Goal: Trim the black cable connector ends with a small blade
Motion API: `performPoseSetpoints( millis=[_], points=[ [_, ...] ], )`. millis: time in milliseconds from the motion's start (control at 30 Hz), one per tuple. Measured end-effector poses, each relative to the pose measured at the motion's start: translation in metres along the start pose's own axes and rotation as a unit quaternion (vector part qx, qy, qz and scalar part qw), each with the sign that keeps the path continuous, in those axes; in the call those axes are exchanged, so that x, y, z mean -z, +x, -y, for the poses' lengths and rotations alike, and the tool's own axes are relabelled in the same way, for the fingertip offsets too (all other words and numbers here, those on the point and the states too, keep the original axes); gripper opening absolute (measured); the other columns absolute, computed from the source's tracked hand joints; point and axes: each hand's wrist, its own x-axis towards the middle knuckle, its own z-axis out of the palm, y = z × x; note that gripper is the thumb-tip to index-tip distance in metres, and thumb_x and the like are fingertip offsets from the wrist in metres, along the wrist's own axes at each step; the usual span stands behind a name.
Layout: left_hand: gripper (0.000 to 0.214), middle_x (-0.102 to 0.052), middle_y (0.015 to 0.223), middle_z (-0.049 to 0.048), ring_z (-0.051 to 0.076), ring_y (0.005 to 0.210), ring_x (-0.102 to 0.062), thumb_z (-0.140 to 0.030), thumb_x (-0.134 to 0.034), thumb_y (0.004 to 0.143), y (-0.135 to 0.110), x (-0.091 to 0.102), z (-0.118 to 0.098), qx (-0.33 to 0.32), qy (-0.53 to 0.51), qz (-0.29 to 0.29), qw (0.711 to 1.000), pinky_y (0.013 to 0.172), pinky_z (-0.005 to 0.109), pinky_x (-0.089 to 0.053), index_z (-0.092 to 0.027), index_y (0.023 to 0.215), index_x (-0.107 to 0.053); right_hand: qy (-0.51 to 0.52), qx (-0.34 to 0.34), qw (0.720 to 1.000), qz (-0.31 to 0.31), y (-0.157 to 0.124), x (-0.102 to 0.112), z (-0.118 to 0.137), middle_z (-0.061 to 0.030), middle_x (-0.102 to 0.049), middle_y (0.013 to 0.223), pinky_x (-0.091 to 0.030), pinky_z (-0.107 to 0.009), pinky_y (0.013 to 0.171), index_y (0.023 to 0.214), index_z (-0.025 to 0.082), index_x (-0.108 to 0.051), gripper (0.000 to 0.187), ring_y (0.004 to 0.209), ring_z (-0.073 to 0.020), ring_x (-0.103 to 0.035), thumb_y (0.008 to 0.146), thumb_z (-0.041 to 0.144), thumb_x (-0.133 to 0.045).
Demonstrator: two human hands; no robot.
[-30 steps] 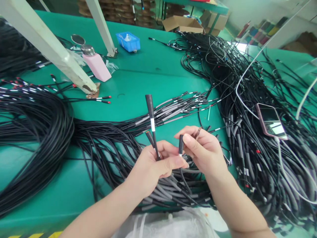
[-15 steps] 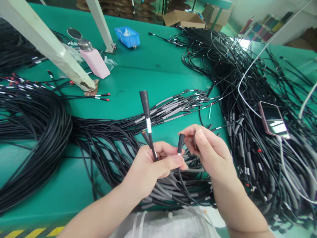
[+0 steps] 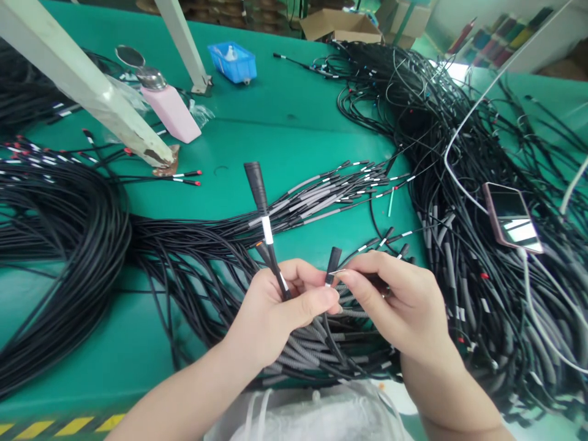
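Observation:
My left hand (image 3: 275,306) is closed around a few black cable ends. The longest cable end (image 3: 258,190) sticks up, with a thick black tip and a white band. A shorter black-capped end (image 3: 333,260) stands beside my left thumb. My right hand (image 3: 399,300) pinches a thin silvery piece at that short end, and what it is I cannot make out. Under both hands lies a bundle of grey-sleeved cables (image 3: 321,343) on the green table (image 3: 275,135).
Big coils of black cable (image 3: 59,233) lie left, and a tangled heap (image 3: 459,184) lies right with a phone (image 3: 512,217) on it. A pink bottle (image 3: 168,107), a blue tray (image 3: 232,60) and a slanted white frame leg (image 3: 87,86) stand behind. A clear plastic bag (image 3: 312,416) lies at the near edge.
My right hand has come in from beside the short cable end and now pinches at its tip. The left hand keeps its grip, with the cables shifted slightly left.

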Motion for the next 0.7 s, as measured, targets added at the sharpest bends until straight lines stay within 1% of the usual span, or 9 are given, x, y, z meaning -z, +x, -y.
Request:
performPoseSetpoints(
  millis=[100, 200, 267, 433, 500, 633, 700],
  points=[
    [0.021, -0.074, 0.059, 0.0006, 0.009, 0.053, -0.063, -0.024, -0.09, 0.07, 0.0005, 0.0003, 0.0003, -0.007, 0.011, -0.006, 1.0, 0.046, 0.016, -0.038, -0.018, 0.07, -0.07, -0.003, -0.002, 1.0, 0.014, 0.0012, 0.0006, 0.0022, 0.0026, -0.064, 0.066, -0.039, -0.023, 0.048, 0.085, 0.02, -0.062, 0.014, 0.051, -0.009, -0.052, 0.099, 0.02, -0.063],
    [0.022, -0.074, 0.06, 0.0009, 0.01, 0.053, -0.064, -0.025, -0.09, 0.07, 0.0004, 0.0007, 0.0012, -0.009, 0.025, -0.012, 1.0, 0.049, 0.018, -0.043, -0.018, 0.07, -0.07, 0.017, -0.005, 0.999, 0.034, 0.0013, 0.0009, 0.0017, 0.0039, -0.06, 0.064, -0.037, -0.022, 0.048, 0.083, 0.019, -0.06, 0.016, 0.05, -0.0077, -0.046, 0.098, 0.019, -0.064],
    [0.022, -0.074, 0.061, 0.001, 0.01, 0.054, -0.065, -0.026, -0.09, 0.071, 0.0, 0.0012, 0.0022, -0.011, 0.026, -0.008, 1.0, 0.05, 0.017, -0.045, -0.018, 0.07, -0.07, 0.035, -0.007, 0.998, 0.045, 0.0007, 0.0012, 0.0005, 0.0042, -0.059, 0.065, -0.037, -0.021, 0.049, 0.083, 0.019, -0.06, 0.016, 0.051, -0.0073, -0.046, 0.098, 0.019, -0.065],
    [0.021, -0.075, 0.063, -0.0005, 0.009, 0.056, -0.067, -0.025, -0.09, 0.073, -0.0002, 0.0029, 0.0045, -0.016, 0.026, -0.007, 1.0, 0.052, 0.014, -0.046, -0.018, 0.071, -0.071, 0.081, -0.017, 0.993, 0.09, -0.0006, 0.0022, -0.002, 0.0025, -0.061, 0.067, -0.041, -0.021, 0.054, 0.083, 0.019, -0.062, 0.018, 0.056, -0.0088, -0.053, 0.101, 0.021, -0.061],
    [0.021, -0.074, 0.062, -0.0007, 0.009, 0.057, -0.068, -0.025, -0.09, 0.073, 0.0003, 0.0031, 0.0046, -0.015, 0.027, -0.01, 0.999, 0.052, 0.014, -0.047, -0.018, 0.071, -0.071, 0.083, -0.022, 0.993, 0.085, -0.0002, 0.0023, -0.0023, 0.0023, -0.063, 0.067, -0.042, -0.021, 0.055, 0.083, 0.018, -0.063, 0.018, 0.056, -0.009, -0.054, 0.1, 0.022, -0.062],
    [0.022, -0.073, 0.06, -0.0007, 0.01, 0.055, -0.067, -0.024, -0.09, 0.072, 0.0, 0.0022, 0.0035, -0.005, 0.024, -0.008, 1.0, 0.052, 0.015, -0.047, -0.018, 0.07, -0.069, 0.07, -0.037, 0.996, 0.036, 0.0009, 0.0026, -0.0023, 0.0024, -0.067, 0.07, -0.044, -0.02, 0.057, 0.084, 0.019, -0.064, 0.016, 0.058, -0.0087, -0.057, 0.099, 0.021, -0.065],
    [0.023, -0.073, 0.059, -0.0006, 0.01, 0.054, -0.066, -0.024, -0.091, 0.07, -0.001, 0.0017, 0.0032, -0.002, 0.029, -0.015, 0.999, 0.052, 0.016, -0.048, -0.018, 0.07, -0.069, 0.064, -0.035, 0.997, 0.038, 0.0006, 0.0031, -0.0023, 0.0017, -0.068, 0.072, -0.044, -0.021, 0.058, 0.084, 0.019, -0.064, 0.015, 0.059, -0.0091, -0.058, 0.099, 0.022, -0.065]
  ],
)
